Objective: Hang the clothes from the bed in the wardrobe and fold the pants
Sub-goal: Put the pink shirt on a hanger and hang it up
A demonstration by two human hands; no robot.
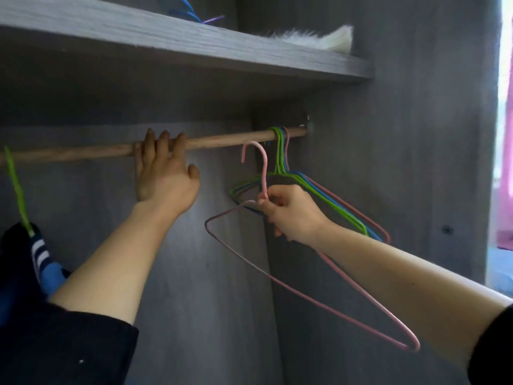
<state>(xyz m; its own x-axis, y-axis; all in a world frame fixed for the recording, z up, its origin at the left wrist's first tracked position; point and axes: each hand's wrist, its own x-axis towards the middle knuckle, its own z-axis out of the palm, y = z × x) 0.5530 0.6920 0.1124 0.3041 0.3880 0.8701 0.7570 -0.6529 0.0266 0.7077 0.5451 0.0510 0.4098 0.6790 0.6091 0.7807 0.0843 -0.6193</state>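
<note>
Below wooden rail (222, 141), right hand (291, 215) pinches thin pink wire hanger (305, 297).

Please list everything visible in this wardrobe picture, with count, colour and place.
shelf: one, grey, across the top
rod: one, brown wood, under the shelf
bare hangers: several, green, blue and pink, rod's right end
pink hanger: one, pink, off the rod, right of centre
green hanger: one, green, rod's left end
garment: one, dark with white stripes and blue, on the green hanger
furry thing: one, white, on the shelf
coloured wires: count unclear, blue and purple, on the shelf
left hand: one, fingers resting on the rod
right hand: one, gripping the pink hanger
sleeves: two, black, bottom corners
</note>
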